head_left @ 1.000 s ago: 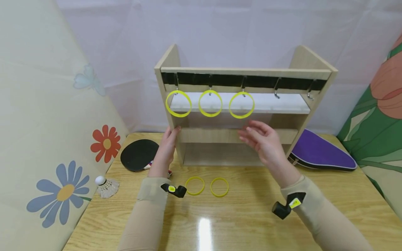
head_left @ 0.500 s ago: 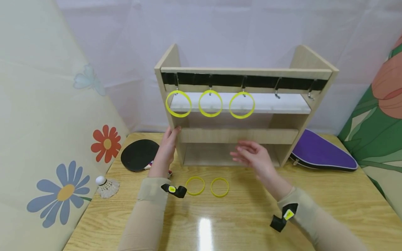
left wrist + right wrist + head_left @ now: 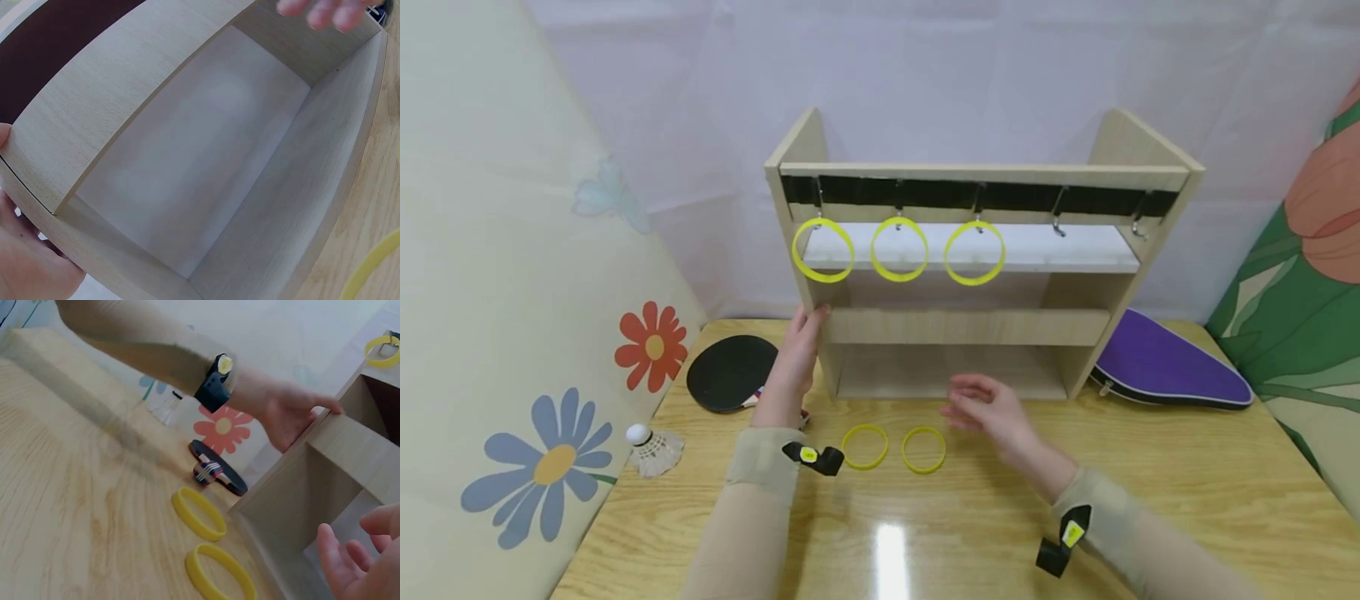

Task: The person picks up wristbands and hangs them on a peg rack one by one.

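My left hand (image 3: 797, 354) grips the left side panel of a light wooden shelf (image 3: 970, 327); its thumb (image 3: 4, 134) lies at the panel's front edge. My right hand (image 3: 988, 412) is just in front of the shelf's bottom, fingers loosely bent with nothing between them. To its left, two yellow wristbands lie flat on the table: the nearer one (image 3: 923, 472) and one farther left (image 3: 865, 467). Three more hang from hooks along the shelf's top rail: a left one (image 3: 823, 278), a middle one (image 3: 899, 277) and a right one (image 3: 974, 282).
Two bare hooks, one (image 3: 1059, 225) and another at the right end (image 3: 1138, 229), are on the black strip. A black table tennis bat (image 3: 730, 372) and a shuttlecock (image 3: 653, 450) lie at left. A purple bat case (image 3: 1165, 362) lies right of the shelf on the wooden table (image 3: 985, 533).
My right hand has moved down and slightly left, from below the right hanging wristband to near the tabletop. My left hand keeps its grip on the shelf. The wristbands stay where they were.
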Available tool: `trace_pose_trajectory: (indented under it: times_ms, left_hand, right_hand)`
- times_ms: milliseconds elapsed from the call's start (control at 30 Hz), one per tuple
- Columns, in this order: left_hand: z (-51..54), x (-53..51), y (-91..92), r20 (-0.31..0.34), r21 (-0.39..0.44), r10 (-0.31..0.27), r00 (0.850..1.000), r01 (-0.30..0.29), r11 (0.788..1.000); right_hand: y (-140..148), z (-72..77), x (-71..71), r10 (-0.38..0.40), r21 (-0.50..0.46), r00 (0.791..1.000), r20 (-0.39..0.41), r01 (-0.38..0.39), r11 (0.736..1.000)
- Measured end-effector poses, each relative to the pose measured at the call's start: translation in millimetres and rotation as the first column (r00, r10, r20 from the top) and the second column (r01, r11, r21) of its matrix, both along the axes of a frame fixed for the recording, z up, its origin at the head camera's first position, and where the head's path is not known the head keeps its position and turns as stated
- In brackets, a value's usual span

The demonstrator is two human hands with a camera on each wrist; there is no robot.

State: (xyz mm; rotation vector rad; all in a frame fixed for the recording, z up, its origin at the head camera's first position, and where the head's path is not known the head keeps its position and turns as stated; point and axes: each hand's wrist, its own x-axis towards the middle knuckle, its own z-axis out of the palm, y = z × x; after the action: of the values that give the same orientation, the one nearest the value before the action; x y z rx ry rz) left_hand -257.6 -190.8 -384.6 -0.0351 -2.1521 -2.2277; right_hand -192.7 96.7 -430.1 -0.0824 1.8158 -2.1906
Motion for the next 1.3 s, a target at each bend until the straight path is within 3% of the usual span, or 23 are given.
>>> trace_pose_trajectory:
  times_ms: [467,833,1300]
  left_hand:
    - [0.4,1.3,-0.5,-0.006,-0.003,0.002,1.0,-0.002,1.0]
    - [0.6,0.1,-0.6,-0.015,-0.01,-0.009,1.0,0.009,1.0]
    - [-1.5,-2.0,0.3,-0.01,-0.008,-0.006,1.0,0.006,1.0]
  right_hand:
    - [-3.3,-32.0,5.0,0.038,0.085,0.999,0.033,-0.04,0.996]
    - [-2.9,-44.0,5.5,0.041,0.166,0.996,0.077,-0.054,0.985]
    - [-2.7,-53.4,6.1,0.06,0.237,0.997,0.051,-0.07,0.969]
